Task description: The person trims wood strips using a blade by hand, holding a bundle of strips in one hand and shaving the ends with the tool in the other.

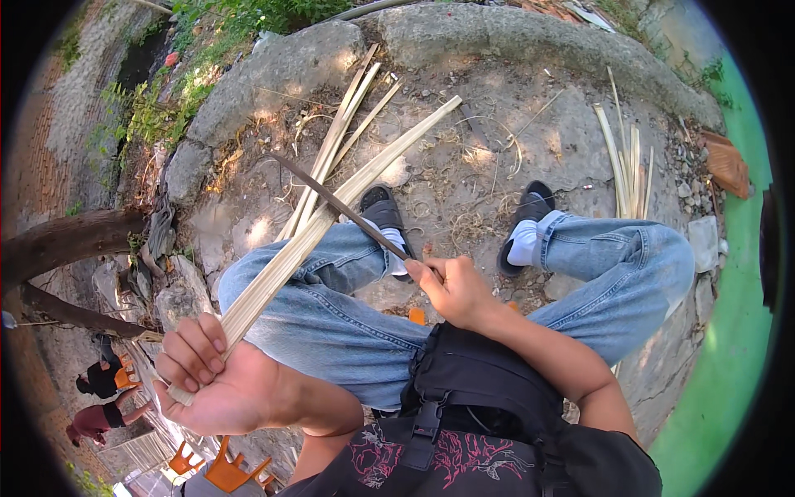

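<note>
My left hand (214, 374) is closed around the near end of a long pale bamboo strip (331, 211). The strip runs up and to the right over my left knee toward the ground ahead. A long dark knife (335, 203) is gripped by its handle in my right hand (451, 288). Its blade points up and left and crosses the strip about midway, touching it. I sit with both legs in blue jeans (348, 319), white socks and black shoes.
Split bamboo strips (344, 124) lie on the bare ground ahead, with another bundle (628, 161) at the right. A low stone kerb (497, 37) curves round the far side. Two other people (103, 398) are at the lower left, near orange plastic chairs (228, 472).
</note>
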Demonstrator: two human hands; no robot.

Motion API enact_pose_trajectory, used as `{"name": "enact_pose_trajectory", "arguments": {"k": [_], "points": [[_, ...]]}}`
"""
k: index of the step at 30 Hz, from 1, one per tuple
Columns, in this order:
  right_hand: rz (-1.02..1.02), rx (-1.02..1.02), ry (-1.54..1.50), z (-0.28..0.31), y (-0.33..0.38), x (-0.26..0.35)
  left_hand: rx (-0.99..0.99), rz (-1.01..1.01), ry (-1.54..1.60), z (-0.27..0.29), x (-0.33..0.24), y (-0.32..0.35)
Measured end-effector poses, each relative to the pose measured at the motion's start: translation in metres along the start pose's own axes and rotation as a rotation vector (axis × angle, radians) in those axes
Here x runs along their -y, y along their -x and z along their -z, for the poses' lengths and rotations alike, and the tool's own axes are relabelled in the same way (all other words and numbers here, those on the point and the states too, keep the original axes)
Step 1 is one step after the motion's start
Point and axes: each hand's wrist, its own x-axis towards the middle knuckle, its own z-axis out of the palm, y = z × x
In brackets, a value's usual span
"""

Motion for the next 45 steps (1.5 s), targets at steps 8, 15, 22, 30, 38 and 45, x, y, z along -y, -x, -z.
{"name": "enact_pose_trajectory", "arguments": {"k": [8, 15, 22, 30, 38, 45], "points": [[-0.162, -0.163, 0.083, 0.0, -0.046, -0.049, -0.1, -0.058, -0.027, 0.011, 0.005, -0.005], [-0.24, -0.158, 0.062, 0.018, -0.063, -0.069, -0.21, -0.052, -0.079, 0.003, 0.007, -0.008], [-0.032, -0.055, 0.061, -0.007, -0.041, -0.049, -0.129, -0.016, -0.03, 0.008, -0.002, -0.016], [-0.239, -0.289, 0.261, 0.02, -0.104, -0.103, -0.122, 0.011, -0.031, 0.025, 0.009, -0.027], [-0.288, -0.29, 0.262, 0.04, -0.139, -0.135, -0.244, -0.042, -0.169, 0.028, 0.015, -0.059], [-0.327, -0.252, 0.279, 0.041, -0.159, -0.135, -0.201, -0.049, -0.166, 0.032, 0.014, -0.074]]}}
